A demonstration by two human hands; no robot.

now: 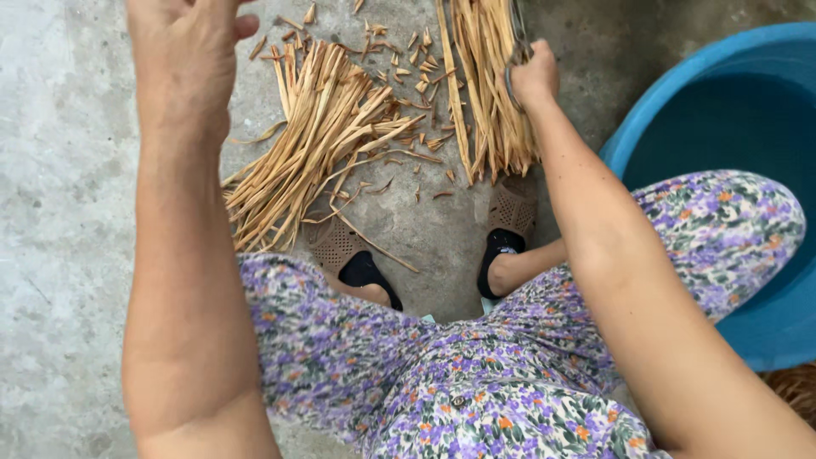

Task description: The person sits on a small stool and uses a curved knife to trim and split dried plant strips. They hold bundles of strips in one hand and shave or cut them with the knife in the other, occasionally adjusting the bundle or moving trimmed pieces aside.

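Right hand (534,76) is fisted around a bundle of tan split strips (491,93) that hangs upright, lower ends just above the right sandal (512,208); a thin metal piece sits in the same grip, probably a blade, but the view is too cropped to tell. Left hand (183,51) is raised near the top edge, fingers (245,27) loosely curled with nothing visible in them. A loose pile of strips (314,144) lies on the concrete floor (59,170) between the hands, blue tub (731,110) on the right.
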